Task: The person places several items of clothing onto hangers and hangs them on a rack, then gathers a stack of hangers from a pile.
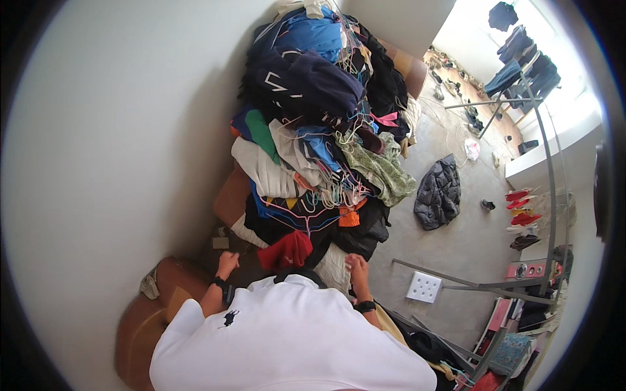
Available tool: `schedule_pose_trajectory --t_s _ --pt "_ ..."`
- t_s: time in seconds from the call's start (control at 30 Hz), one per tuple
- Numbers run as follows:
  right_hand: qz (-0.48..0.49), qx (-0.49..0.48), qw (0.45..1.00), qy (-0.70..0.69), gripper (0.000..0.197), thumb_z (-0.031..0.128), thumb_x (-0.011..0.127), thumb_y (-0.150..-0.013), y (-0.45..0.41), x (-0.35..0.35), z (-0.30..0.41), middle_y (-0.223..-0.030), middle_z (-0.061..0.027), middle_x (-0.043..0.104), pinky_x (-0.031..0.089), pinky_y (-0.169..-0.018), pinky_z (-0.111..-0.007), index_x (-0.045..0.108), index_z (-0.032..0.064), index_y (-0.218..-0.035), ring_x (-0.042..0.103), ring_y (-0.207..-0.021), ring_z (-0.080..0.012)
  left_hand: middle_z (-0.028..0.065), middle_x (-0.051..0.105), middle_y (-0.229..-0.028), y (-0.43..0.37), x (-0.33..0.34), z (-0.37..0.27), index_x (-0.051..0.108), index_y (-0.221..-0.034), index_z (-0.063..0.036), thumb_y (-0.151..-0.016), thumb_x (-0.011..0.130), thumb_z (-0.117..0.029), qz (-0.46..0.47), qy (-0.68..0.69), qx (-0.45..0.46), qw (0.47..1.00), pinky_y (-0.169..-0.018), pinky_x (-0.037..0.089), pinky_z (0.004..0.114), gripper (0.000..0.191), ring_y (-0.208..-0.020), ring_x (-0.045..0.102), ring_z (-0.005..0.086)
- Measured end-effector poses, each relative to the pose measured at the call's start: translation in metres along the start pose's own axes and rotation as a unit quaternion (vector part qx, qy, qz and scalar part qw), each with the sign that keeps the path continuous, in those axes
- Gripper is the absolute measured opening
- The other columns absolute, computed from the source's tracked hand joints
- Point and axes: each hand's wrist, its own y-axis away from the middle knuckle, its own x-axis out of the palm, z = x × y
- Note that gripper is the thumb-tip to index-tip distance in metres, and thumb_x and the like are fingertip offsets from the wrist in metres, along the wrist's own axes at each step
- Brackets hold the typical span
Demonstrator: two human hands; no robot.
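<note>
Both of my hands are raised apart in front of my body. My left hand (228, 265), fingers curled in, hovers above the dark gap beside a brown sofa (229, 193); nothing shows in it. My right hand (358, 266) has bent fingers near a cream cloth (335, 266); its grip is unclear. Between them lies a red garment (288, 249). Beyond it are pink and blue hangers (308, 218) on dark clothing, an orange cloth (349, 217) and a shiny black garment (364, 235). A large heap of clothes (313, 83) and tangled hangers (342, 190) covers the sofa.
A dark quilted jacket (438, 193) and a white panel with round holes (424, 287) lie on the concrete floor at right. Grey metal rack bars (489, 284) cross there. Scattered shoes (452, 87) and hanging clothes (523, 68) are farther back. A white wall (107, 146) stands at left.
</note>
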Motion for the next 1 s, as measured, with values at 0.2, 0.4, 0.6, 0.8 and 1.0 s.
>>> schedule_pose_trajectory --t_s 0.2,0.4,0.6,0.8,1.0 --pt "0.072 -0.238 0.968 0.04 0.029 0.018 0.052 -0.092 -0.074 0.041 0.092 -0.108 -0.0055 0.057 0.041 -0.087 -0.027 0.054 -0.0008 -0.114 0.053 -0.1 -0.0138 0.018 0.052 -0.07 -0.094 -0.013 -0.23 0.047 -0.074 0.0003 -0.079 0.06 -0.012 -0.13 -0.084 0.36 0.92 -0.058 0.038 0.045 0.019 -0.066 0.051 0.0368" --pt "0.122 -0.245 0.961 0.028 0.038 0.024 0.046 -0.093 -0.075 0.051 0.163 -0.113 -0.0092 0.058 0.037 -0.095 -0.029 0.049 -0.0005 -0.121 0.052 -0.11 -0.0167 0.0163 0.048 -0.123 -0.174 -0.011 -0.402 0.046 -0.121 -0.0016 -0.075 0.062 -0.017 -0.148 -0.251 0.518 0.804 -0.095 0.037 0.044 0.051 -0.117 0.043 0.0326" --pt "0.045 -0.191 0.98 0.012 0.036 0.024 0.047 -0.093 -0.064 0.019 0.111 -0.11 -0.0095 0.059 0.043 -0.089 -0.03 0.052 0.0002 -0.119 0.056 -0.103 -0.0173 0.0164 0.049 -0.122 -0.243 0.032 -0.408 0.046 -0.121 -0.0027 -0.071 0.063 -0.022 -0.048 -0.434 0.433 0.789 -0.093 0.034 0.051 0.056 -0.117 0.044 0.0322" --pt "-0.016 -0.101 0.994 -0.026 0.032 0.026 0.049 -0.092 -0.049 0.022 0.09 -0.102 -0.0082 0.062 0.045 -0.083 -0.029 0.056 0.0015 -0.112 0.058 -0.097 -0.0166 0.0158 0.053 -0.105 -0.235 0.057 -0.349 0.048 -0.112 -0.0002 -0.073 0.062 -0.019 -0.07 -0.432 0.44 0.784 -0.091 0.035 0.048 0.046 -0.104 0.049 0.0329" --pt "0.047 -0.12 0.992 0.017 0.026 0.02 0.05 -0.092 -0.084 0.046 0.107 -0.099 -0.0061 0.063 0.044 -0.077 -0.024 0.056 0.0016 -0.11 0.057 -0.09 -0.0115 0.0142 0.054 -0.099 -0.213 0.051 -0.343 0.049 -0.105 -0.0018 -0.075 0.06 -0.016 -0.097 -0.338 0.504 0.789 -0.09 0.036 0.047 0.035 -0.098 0.05 0.0321"
